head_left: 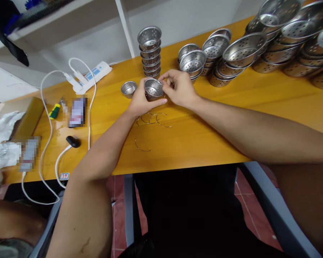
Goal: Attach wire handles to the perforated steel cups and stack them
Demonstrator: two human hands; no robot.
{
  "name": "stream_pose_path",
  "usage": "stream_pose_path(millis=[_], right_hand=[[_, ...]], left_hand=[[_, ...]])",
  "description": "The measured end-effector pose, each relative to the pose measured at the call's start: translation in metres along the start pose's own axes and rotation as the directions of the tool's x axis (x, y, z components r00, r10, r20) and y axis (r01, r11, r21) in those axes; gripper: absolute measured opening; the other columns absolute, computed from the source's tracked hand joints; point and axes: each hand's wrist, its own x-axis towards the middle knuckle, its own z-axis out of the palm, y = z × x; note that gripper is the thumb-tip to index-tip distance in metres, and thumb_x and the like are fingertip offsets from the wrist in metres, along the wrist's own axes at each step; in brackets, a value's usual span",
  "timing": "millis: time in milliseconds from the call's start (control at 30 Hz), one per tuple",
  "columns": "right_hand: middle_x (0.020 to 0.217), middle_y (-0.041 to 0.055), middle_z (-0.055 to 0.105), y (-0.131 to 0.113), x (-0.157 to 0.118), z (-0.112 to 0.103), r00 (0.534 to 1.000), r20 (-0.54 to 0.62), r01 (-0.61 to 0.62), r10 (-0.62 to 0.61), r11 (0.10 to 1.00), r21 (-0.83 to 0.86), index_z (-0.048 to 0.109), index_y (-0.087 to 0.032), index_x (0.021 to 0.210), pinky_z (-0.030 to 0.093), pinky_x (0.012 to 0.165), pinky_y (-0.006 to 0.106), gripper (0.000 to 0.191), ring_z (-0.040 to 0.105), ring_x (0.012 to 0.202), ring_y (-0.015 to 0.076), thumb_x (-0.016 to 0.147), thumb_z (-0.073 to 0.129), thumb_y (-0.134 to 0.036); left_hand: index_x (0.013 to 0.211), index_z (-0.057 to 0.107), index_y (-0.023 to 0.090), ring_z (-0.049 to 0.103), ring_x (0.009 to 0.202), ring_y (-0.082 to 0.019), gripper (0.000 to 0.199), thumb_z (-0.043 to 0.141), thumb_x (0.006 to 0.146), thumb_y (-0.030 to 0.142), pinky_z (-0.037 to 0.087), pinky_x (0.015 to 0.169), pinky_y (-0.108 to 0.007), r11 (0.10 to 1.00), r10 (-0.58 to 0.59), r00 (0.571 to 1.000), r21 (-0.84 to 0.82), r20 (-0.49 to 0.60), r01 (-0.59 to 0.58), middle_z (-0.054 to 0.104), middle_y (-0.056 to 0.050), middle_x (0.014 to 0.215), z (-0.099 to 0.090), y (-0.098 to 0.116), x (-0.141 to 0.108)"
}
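Note:
My left hand (140, 99) is wrapped around a small perforated metal cup (154, 89), which is tilted so its inside faces me. At the cup's right rim, the fingers of my right hand (179, 87) are pinched together; what they hold is too small to make out. Another small metal cup (128, 89) sits just left of my left hand. Behind both hands rises a tall stack of perforated cups (150, 52). Several thin curved wires (150, 118) lie on the table in front of my hands, with one separate wire (142, 147) closer to the edge.
Stacks of larger perforated metal cups (244, 50) line the back right of the wooden table (204, 143). On the left are a white power strip (94, 77) with cables, a phone (77, 111), a green-yellow tool (54, 111) and a black earbud case (73, 141). Another person's leg (16, 218) shows lower left.

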Motion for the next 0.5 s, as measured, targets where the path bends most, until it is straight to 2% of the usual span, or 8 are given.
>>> stream_pose_path(millis=[267,500], right_hand=[[0.075,0.0022,0.063,0.0003,0.0002,-0.0004,1.000,-0.004,0.006,-0.006,1.000,-0.021,0.079,-0.033,0.108,0.072,0.092,0.058,0.044,0.063,0.073,0.0279,0.108,0.080,-0.076],[0.076,0.0014,0.063,-0.0025,-0.0018,0.0010,1.000,-0.003,-0.015,0.015,1.000,0.001,0.080,-0.032,0.112,0.072,0.092,0.056,0.029,0.063,0.073,0.0270,0.108,0.084,-0.061]], left_hand=[[0.168,0.047,0.034,0.076,0.153,-0.038,0.114,0.093,0.085,0.096,0.062,0.136,-0.060,1.000,-0.014,1.000,0.001,0.002,0.014,0.070,-0.014,0.160,0.0011,-0.0042,0.0003],[0.167,0.048,0.032,0.075,0.155,-0.039,0.113,0.098,0.085,0.091,0.060,0.137,-0.059,0.999,0.022,1.000,0.037,0.006,-0.022,0.070,-0.015,0.161,-0.0023,0.0019,-0.0001]])
